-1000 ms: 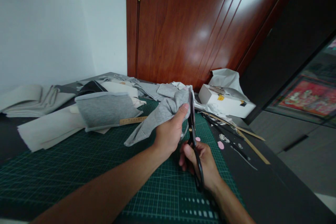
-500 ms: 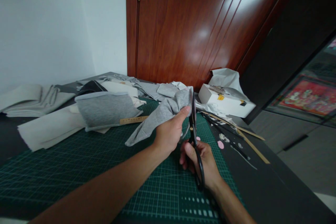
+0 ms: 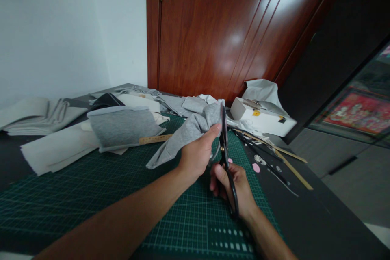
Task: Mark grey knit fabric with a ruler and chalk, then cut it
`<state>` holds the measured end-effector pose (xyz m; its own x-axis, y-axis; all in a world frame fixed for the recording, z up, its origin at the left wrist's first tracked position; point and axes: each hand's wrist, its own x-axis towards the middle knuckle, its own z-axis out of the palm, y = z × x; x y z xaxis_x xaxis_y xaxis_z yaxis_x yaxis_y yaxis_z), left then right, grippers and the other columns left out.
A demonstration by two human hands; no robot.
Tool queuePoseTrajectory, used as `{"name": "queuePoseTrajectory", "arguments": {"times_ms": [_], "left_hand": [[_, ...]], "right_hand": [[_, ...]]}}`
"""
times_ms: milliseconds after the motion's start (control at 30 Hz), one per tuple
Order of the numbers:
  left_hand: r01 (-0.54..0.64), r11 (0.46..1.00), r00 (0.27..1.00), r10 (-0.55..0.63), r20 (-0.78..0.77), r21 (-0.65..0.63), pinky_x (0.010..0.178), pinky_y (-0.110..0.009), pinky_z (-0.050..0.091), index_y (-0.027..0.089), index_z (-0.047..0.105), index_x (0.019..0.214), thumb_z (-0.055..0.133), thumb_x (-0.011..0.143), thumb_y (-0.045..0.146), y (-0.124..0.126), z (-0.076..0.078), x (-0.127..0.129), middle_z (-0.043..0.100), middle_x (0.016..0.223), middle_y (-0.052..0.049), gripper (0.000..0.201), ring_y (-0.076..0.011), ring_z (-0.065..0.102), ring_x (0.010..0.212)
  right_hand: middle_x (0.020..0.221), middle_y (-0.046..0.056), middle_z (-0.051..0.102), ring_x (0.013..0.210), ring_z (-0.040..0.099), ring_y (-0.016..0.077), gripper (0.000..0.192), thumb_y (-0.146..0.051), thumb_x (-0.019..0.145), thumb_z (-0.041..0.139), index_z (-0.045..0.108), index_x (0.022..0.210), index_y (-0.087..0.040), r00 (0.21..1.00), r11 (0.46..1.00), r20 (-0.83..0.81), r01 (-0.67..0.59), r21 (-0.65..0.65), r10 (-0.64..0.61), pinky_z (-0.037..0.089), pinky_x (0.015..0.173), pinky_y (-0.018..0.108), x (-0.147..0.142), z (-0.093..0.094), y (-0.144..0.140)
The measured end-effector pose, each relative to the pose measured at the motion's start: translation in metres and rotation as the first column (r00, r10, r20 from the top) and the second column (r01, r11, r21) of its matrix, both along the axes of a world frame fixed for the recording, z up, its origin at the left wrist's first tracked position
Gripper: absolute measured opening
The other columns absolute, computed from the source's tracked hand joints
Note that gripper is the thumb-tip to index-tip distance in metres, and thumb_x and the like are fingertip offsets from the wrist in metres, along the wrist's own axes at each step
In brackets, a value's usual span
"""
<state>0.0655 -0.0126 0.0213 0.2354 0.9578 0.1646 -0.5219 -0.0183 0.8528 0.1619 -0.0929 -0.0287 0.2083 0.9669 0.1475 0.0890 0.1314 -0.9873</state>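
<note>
My left hand is closed on a bunched piece of light grey fabric, raised over the green cutting mat. The thumb presses on the cloth near its right edge. Black-handled scissors are in my right hand, fingers wrapped round the handles. Their blades point away from me and lie along the fabric's right edge. A narrow grey strip hangs below, between the left hand and the scissors. Whether the blade tips are fully together I cannot tell.
Left of my hands lie a folded grey fabric piece, white cloth and a wooden ruler. A white box stands at the back right, with wooden strips and pink scraps nearer. A wooden door rises behind.
Very little differs. The scissors and my right hand have shifted slightly; the blades still lie at the fabric's right edge. My left hand keeps its hold on the cloth.
</note>
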Motion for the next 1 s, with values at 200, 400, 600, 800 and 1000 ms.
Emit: {"name": "queuePoseTrajectory", "arguments": {"times_ms": [200,400,600,800,1000], "left_hand": [[0.017,1.0,1.0,-0.017,0.011,0.019,0.114,-0.037,0.045,0.022,0.083,0.097,0.082,0.08,0.051,0.0013,-0.0025,0.0001,0.081,0.114,-0.005,0.034,-0.0259,0.071,0.119],[0.007,1.0,1.0,-0.008,0.025,0.022,0.114,-0.036,0.045,0.022,0.083,0.094,0.083,0.08,0.049,0.0021,-0.0034,0.0014,0.082,0.108,-0.005,0.03,-0.0253,0.073,0.116],[0.011,1.0,0.998,-0.012,0.056,0.02,0.115,-0.037,0.045,0.021,0.083,0.095,0.084,0.079,0.046,0.0005,-0.0009,0.0014,0.081,0.112,-0.005,0.03,-0.0253,0.072,0.119],[0.011,1.0,0.998,-0.012,0.061,0.016,0.117,-0.038,0.043,0.021,0.083,0.095,0.085,0.078,0.044,-0.0002,0.0003,0.0008,0.081,0.114,-0.006,0.029,-0.0249,0.071,0.121],[0.023,0.999,0.997,-0.025,0.068,0.034,0.118,-0.04,0.043,0.021,0.083,0.094,0.085,0.078,0.044,0.0011,-0.002,0.001,0.081,0.113,-0.006,0.028,-0.0262,0.071,0.12]], "right_hand": [[0.048,0.0,0.061,0.037,0.048,0.009,0.062,-0.079,0.073,0.075,0.064,0.072,-0.017,0.999,1.0,-0.009,0.03,-0.004,-0.031,0.034,0.035,0.019,-0.0018,0.0026,-0.0003],[0.047,-0.001,0.059,0.037,0.047,0.0089,0.063,-0.079,0.07,0.076,0.063,0.068,-0.018,0.998,0.998,-0.015,0.056,-0.011,-0.057,0.034,0.036,0.019,-0.0018,0.0045,-0.0003],[0.046,-0.001,0.058,0.036,0.046,0.0088,0.062,-0.078,0.071,0.076,0.063,0.067,-0.018,0.998,0.998,-0.009,0.069,-0.009,-0.069,0.034,0.036,0.02,-0.0008,0.0022,0.0004],[0.046,-0.001,0.058,0.037,0.046,0.0088,0.06,-0.076,0.073,0.077,0.062,0.065,-0.018,0.997,0.997,0.0,0.076,-0.001,-0.076,0.034,0.036,0.02,0.0004,0.0011,0.0004],[0.046,-0.001,0.057,0.037,0.046,0.0089,0.059,-0.075,0.074,0.076,0.062,0.064,-0.018,0.997,0.997,0.008,0.079,0.004,-0.079,0.034,0.036,0.02,0.0002,0.0013,0.0008]]}}
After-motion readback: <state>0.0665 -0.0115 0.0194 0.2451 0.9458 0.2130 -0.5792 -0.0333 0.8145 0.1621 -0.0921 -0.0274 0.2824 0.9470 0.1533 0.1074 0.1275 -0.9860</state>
